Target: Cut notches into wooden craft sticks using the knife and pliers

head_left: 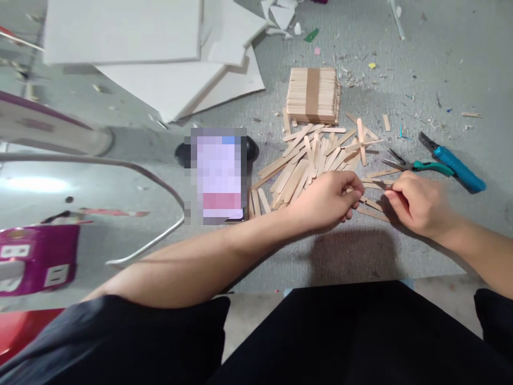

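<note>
My left hand [331, 199] is closed, fingertips pinched together over the right edge of a loose heap of wooden craft sticks [294, 179]. Whatever it pinches is too small or hidden to make out. Facing it across a small gap, my right hand [417, 202] is closed too, thumb against forefinger. A thin, pointed, dark-looking sliver [379, 183] pokes out of its grip toward the left hand; I cannot tell its material. Between and beneath the hands lie several craft sticks [372, 215]. Two sticks cross each other in an upright-looking X [361, 141] behind the left hand.
A banded block of craft sticks [312, 96] stands behind the heap. Green-handled pliers [433, 167] and a blue utility knife [460, 168] lie right. Left are a blurred-out phone [218, 174], white foam boards [124, 32], a lamp-like white arm [52, 125] and a purple power strip [40, 259].
</note>
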{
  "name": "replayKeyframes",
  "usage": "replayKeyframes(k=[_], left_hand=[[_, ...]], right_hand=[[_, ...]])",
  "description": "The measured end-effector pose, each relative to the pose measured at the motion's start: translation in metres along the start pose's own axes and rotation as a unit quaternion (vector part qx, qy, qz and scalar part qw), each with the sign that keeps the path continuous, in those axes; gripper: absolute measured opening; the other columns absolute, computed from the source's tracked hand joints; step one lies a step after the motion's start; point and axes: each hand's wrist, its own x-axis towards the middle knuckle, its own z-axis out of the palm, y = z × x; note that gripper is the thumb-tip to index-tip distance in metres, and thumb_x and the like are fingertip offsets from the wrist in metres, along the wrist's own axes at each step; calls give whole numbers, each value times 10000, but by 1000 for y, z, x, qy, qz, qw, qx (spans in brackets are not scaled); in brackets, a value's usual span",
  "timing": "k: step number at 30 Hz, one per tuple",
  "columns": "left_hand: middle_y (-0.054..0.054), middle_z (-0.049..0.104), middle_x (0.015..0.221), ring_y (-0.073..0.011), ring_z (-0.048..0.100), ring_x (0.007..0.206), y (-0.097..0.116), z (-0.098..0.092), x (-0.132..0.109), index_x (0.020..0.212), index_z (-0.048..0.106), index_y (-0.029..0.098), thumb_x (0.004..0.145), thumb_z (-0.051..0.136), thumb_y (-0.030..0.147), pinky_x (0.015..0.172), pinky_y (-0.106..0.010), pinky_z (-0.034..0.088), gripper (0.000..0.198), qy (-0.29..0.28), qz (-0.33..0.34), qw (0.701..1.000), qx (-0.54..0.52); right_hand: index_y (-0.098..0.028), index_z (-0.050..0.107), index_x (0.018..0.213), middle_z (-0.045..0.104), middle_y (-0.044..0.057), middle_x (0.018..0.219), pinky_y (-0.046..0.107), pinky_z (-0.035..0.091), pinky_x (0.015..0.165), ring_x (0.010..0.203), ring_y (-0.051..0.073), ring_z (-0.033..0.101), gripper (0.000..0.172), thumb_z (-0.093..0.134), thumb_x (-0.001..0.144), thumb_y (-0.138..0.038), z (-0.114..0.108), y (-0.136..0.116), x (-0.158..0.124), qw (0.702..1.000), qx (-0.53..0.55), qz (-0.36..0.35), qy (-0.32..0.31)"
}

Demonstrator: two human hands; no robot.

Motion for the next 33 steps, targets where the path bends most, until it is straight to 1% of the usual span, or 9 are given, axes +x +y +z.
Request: replayKeyframes(k=[6,10,13,16,21,25,29,31,33], left_hand=[[-2,729,797,-112,703,567,1,-1,1,981,655,215,1093,609,94,488,-248,546,171,-1,6,1000,1],[-13,745,804,-117,705,571,3,1,2,975,656,215,1071,615,70,493,-263,540,178,6,14,1000,9],[-13,732,783,-111,687,554,6,3,3,955,650,210,1065,598,30,509,-276,555,217,12,17,1000,8],[3,703,734,-108,664,521,8,3,4,924,645,210,1076,593,7,501,-286,545,259,13,19,1000,2],[6,715,708,-124,686,506,10,2,5,899,648,216,1071,638,28,517,-302,539,255,16,30,999,18],[26,687,653,-141,687,499,9,3,4,901,658,224,1044,657,44,526,-305,533,230,30,32,998,41],[25,679,645,-154,675,502,2,6,4,966,676,223,1011,624,51,517,-303,479,186,42,55,997,32],[33,662,658,-137,633,521,-3,7,4,999,684,214,1013,593,70,538,-301,444,171,57,93,994,22],[50,607,663,-120,562,570,-7,9,3,1012,699,201,1004,580,90,581,-298,408,163,82,157,984,21]], right_hand=[[-220,636,912,671,10,718,341,386,578,612,175,599,270,603,1173,-279,2,-6,0,998,-58,33,-16],[-214,639,948,661,7,685,358,343,563,565,178,556,175,562,1105,-208,1,-4,-1,998,-57,39,3],[-216,633,992,671,11,701,366,349,571,567,187,555,96,554,1041,-192,1,-1,-3,998,-57,31,-1],[-218,630,1040,685,10,715,369,360,580,572,196,583,93,544,1077,-215,1,2,-3,997,-70,27,7],[-192,634,1129,715,30,731,376,321,564,555,209,591,128,523,1142,-256,2,10,-5,997,-66,31,4],[-198,644,1142,729,36,735,357,325,557,549,216,607,191,498,1165,-318,0,12,-8,996,-63,52,-40],[-205,660,1110,670,14,645,360,264,547,522,223,585,211,491,1152,-325,-3,11,-7,993,-57,60,-88],[-212,672,1098,648,4,615,365,253,553,509,224,567,216,487,1137,-316,-6,14,-5,991,-42,49,-116],[-224,675,1087,647,-4,613,361,281,561,506,216,559,209,490,1126,-312,-8,19,-2,989,-8,33,-141]])
